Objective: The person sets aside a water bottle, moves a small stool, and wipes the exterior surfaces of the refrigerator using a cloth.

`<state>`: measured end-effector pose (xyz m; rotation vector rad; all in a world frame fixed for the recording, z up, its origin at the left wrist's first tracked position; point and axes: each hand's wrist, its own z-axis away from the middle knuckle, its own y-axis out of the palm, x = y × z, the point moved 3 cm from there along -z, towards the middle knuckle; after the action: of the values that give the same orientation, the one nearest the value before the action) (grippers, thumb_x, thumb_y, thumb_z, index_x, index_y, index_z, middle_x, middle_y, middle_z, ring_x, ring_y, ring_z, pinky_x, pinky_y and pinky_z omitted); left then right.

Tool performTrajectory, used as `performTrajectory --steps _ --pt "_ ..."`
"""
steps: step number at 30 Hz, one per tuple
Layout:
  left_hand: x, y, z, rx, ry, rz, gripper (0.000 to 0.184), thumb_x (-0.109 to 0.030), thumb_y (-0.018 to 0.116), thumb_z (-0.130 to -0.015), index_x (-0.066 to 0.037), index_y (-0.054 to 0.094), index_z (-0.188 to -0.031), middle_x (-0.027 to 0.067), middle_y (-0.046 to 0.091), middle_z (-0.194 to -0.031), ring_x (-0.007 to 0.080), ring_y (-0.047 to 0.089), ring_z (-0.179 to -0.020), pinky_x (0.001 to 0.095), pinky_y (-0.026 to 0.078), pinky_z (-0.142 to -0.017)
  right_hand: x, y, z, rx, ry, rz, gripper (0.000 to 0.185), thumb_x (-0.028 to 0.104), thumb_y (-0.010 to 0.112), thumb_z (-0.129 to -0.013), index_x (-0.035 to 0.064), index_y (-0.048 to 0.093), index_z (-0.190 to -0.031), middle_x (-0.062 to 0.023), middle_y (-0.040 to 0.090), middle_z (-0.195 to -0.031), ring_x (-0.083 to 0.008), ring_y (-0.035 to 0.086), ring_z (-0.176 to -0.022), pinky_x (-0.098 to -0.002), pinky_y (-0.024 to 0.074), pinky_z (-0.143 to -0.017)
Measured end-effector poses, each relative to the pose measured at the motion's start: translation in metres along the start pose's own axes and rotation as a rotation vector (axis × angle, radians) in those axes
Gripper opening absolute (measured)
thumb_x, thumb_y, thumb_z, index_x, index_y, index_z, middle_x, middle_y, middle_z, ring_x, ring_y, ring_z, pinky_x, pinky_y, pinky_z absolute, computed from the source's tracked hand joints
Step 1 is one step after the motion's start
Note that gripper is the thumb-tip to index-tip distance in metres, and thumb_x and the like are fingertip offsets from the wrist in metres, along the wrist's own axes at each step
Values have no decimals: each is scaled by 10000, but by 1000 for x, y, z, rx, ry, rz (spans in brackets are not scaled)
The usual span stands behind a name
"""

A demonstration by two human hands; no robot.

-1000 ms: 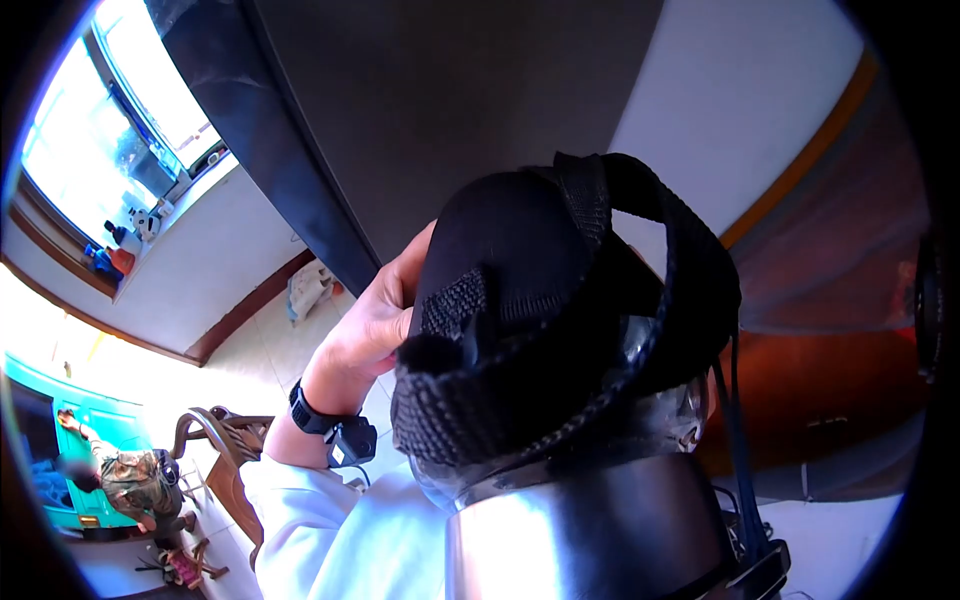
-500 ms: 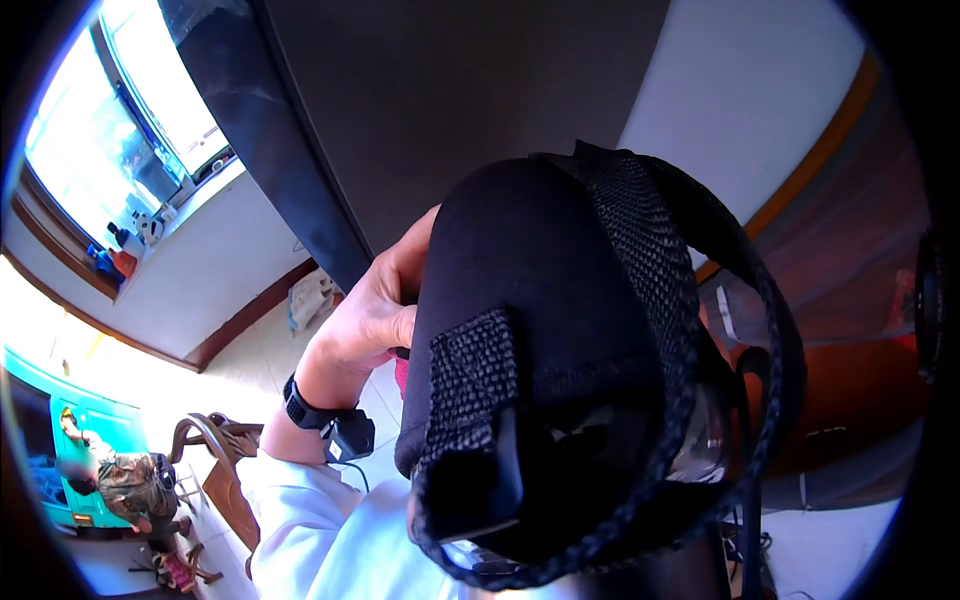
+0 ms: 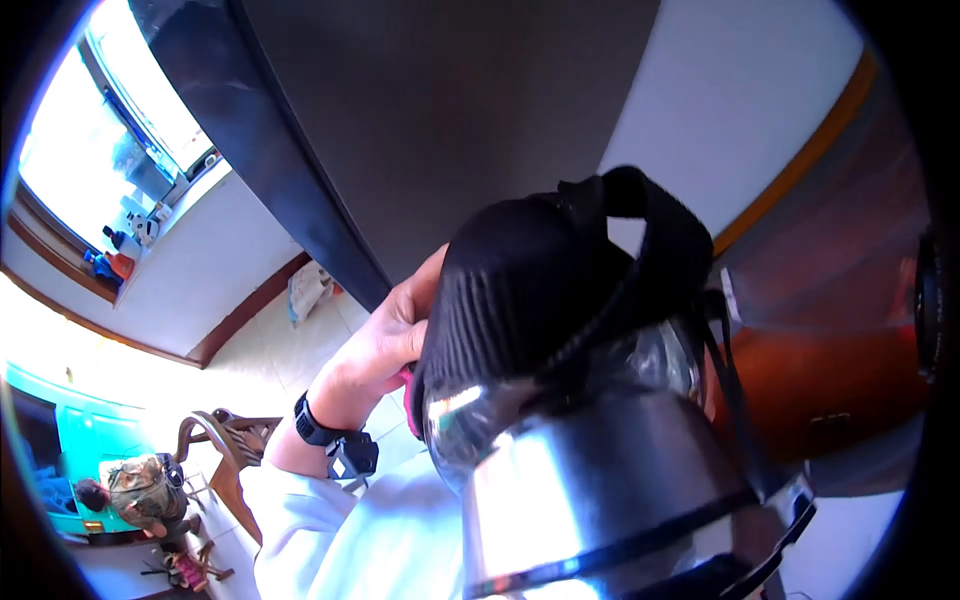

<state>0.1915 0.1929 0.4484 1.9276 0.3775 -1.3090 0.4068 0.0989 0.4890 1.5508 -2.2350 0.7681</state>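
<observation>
Left hand (image 3: 392,335): grip closed in, thumb bent against the left side of the black pouch (image 3: 540,275); fingertips hidden behind it. Right hand: cannot make it out, nor its grip. Pouch held up before the white sleeve (image 3: 330,530), strap (image 3: 690,230) looped on its right; clear wrap (image 3: 465,425) and metal cylinder (image 3: 600,490) directly below. Pink edge (image 3: 412,405) just under the thumb. Dark panel (image 3: 440,110) behind; its left edge slants down to the fingers. Open tiled floor (image 3: 260,350) left of the wrist, chair (image 3: 225,450) at its near edge. Orange-brown panel (image 3: 830,375) close right; small mark there too small to read.
</observation>
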Motion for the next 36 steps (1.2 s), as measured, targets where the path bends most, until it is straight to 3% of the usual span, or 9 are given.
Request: performTrajectory --steps 4,11,16,22,29,34,36 --pt "24 -15 5 45 -68 234 895 -323 842 -717 -56 376 -1433 73 535 -1341 175 513 -1216 311 393 -1056 0 4 4 -58 45 -74 677 300 835 -659 -17 598 -1208 -182 607 -1231 -268 600 -1070 -360 459 -895" --pt "51 -22 8 -59 -124 284 713 -160 811 -771 -44 436 -1367 94 568 -1257 169 575 -1087 298 493 -944 -3 1 11 -18 164 4 690 192 857 -607 4 592 -1216 -165 613 -1185 -263 613 -1026 -360 471 -885" --pt "60 -26 9 -26 -119 307 655 -140 791 -791 -27 454 -1342 107 580 -1206 184 590 -1050 297 521 -898 -7 4 20 -28 192 -7 695 160 848 -605 5 587 -1230 -160 614 -1169 -257 616 -1003 -359 476 -877" --pt "58 -19 10 -41 -112 285 718 -187 823 -758 -52 454 -1359 89 576 -1230 187 577 -1079 292 505 -925 -14 1 27 -46 152 -43 705 190 853 -617 -8 579 -1235 -165 609 -1166 -264 617 -1017 -352 473 -886" --pt "36 0 10 -44 -50 196 976 -384 879 -647 -59 392 -1428 77 523 -1343 195 501 -1216 321 394 -1058 1 -3 10 16 115 -51 706 215 860 -624 -29 576 -1223 -166 610 -1157 -268 615 -1023 -343 465 -878" --pt "14 8 14 -75 51 5 1053 -470 875 -619 -60 369 -1446 85 484 -1399 223 452 -1292 333 320 -1107 -5 -6 6 85 90 -157 662 259 802 -677 -36 597 -1234 -196 552 -1341 -231 574 -1086 -332 443 -891" --pt "8 12 16 -79 91 -15 1044 -462 876 -626 -55 371 -1444 93 480 -1405 230 443 -1305 346 305 -1118 -4 -5 3 108 -39 -136 657 282 800 -689 -32 601 -1230 -195 556 -1338 -236 577 -1089 -337 442 -870"
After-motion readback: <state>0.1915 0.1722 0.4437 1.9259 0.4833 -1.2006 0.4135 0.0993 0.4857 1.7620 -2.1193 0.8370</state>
